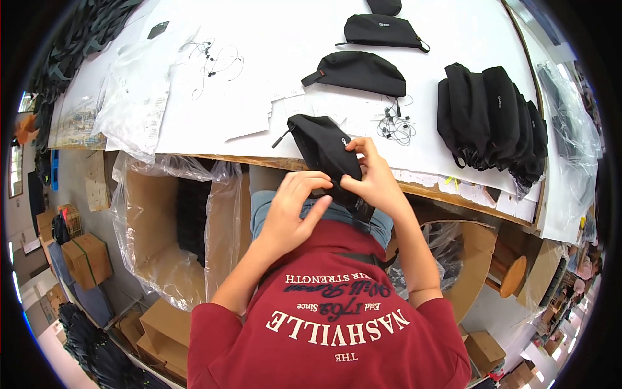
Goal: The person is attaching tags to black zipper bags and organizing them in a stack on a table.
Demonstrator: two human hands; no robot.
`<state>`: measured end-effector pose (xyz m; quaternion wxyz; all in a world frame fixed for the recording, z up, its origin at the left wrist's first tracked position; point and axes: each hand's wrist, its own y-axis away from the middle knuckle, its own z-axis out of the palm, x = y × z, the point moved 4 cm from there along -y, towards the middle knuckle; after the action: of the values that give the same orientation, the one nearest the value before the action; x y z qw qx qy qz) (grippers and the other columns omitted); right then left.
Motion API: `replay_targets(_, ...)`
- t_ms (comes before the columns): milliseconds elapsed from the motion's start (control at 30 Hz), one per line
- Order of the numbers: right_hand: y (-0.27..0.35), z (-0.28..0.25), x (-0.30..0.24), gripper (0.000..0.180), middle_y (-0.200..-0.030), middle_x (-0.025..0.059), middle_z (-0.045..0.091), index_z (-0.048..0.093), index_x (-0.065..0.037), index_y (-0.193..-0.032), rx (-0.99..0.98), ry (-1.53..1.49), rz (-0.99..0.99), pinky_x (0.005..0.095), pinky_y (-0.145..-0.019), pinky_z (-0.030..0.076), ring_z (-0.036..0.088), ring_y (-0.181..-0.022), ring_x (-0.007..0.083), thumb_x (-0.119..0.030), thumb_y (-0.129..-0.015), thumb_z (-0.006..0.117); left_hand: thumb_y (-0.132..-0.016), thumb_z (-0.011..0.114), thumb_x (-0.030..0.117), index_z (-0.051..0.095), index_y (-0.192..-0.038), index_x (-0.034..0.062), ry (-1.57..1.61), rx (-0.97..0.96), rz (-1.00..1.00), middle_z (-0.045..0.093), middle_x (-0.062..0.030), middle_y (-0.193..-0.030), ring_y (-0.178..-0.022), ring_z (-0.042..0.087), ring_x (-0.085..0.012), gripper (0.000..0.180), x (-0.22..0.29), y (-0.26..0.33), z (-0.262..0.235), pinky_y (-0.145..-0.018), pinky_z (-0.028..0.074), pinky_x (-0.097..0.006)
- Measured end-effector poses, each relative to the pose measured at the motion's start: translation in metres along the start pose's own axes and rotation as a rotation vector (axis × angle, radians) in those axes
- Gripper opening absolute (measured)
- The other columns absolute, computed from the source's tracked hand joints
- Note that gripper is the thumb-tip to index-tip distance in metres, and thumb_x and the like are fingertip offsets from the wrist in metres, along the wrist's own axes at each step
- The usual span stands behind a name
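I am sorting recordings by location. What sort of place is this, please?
Probably a bag workshop or packing area: one black pouch is being handled, other pouches lie on the white worktable, a plastic-lined carton stands beside it.

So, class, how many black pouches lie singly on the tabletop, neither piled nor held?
3: a far pouch cut off by the picture's top edge, a middle pouch below it, and a near pouch below that. Others may lie out of view.

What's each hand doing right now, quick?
Left hand: partly curled, fingertips at the black pouch; whether it grips cannot be told.
Right hand: closed on the black pouch, holding it.
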<state>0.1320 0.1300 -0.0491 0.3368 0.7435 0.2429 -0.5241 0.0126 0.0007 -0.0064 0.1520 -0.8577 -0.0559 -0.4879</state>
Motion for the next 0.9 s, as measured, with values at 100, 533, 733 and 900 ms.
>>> replay_targets(100,0.003,-0.011,0.012,0.048,-0.11,0.0077,0.054,0.045,-0.006,-0.115,-0.183,-0.329,0.084,0.026,-0.085,0.043,0.054,-0.099,0.0127,-0.005,-0.07,0.06,-0.078,0.064,0.007,0.06,-0.105,0.0083,-0.322,-0.056,0.119,0.059,-0.0075,-0.112,-0.109,0.053,-0.0256,0.027,0.011,-0.005,-0.008,-0.093,0.038,-0.036)
replay_targets(533,0.023,-0.012,-0.023,0.014,-0.074,0.0099,0.061,0.05,-0.002,-0.085,-0.049,0.516,-0.246,0.0346,-0.065,0.046,0.062,-0.071,0.0269,-0.011,-0.084,0.061,-0.067,0.06,0.001,0.064,-0.098,0.0031,-0.465,-0.501,0.36,0.06,-0.0043,-0.089,-0.08,0.053,-0.0205,0.031,0.0,0.0,0.004,-0.072,0.043,-0.031)
replay_targets(733,0.025,-0.007,-0.041,0.01,-0.074,0.0136,0.057,0.051,-0.004,-0.085,0.142,0.627,-0.308,0.0392,-0.056,0.044,0.057,-0.067,0.035,-0.01,-0.087,0.059,-0.066,0.055,-0.002,0.057,-0.108,-0.0047,-0.425,-0.699,0.14,0.06,-0.0161,-0.097,-0.088,0.057,-0.0289,0.042,0.0,0.005,0.018,-0.08,0.047,-0.038)
replay_targets(900,0.035,0.009,-0.043,0.01,-0.075,0.0127,0.055,0.052,-0.005,-0.088,-0.032,0.555,-0.411,0.0396,-0.057,0.044,0.057,-0.067,0.035,-0.012,-0.086,0.06,-0.068,0.055,0.0,0.048,-0.123,-0.0058,-0.402,-0.863,-0.082,0.059,-0.0235,-0.101,-0.087,0.061,-0.0362,0.056,-0.013,0.006,0.022,-0.079,0.049,-0.042)
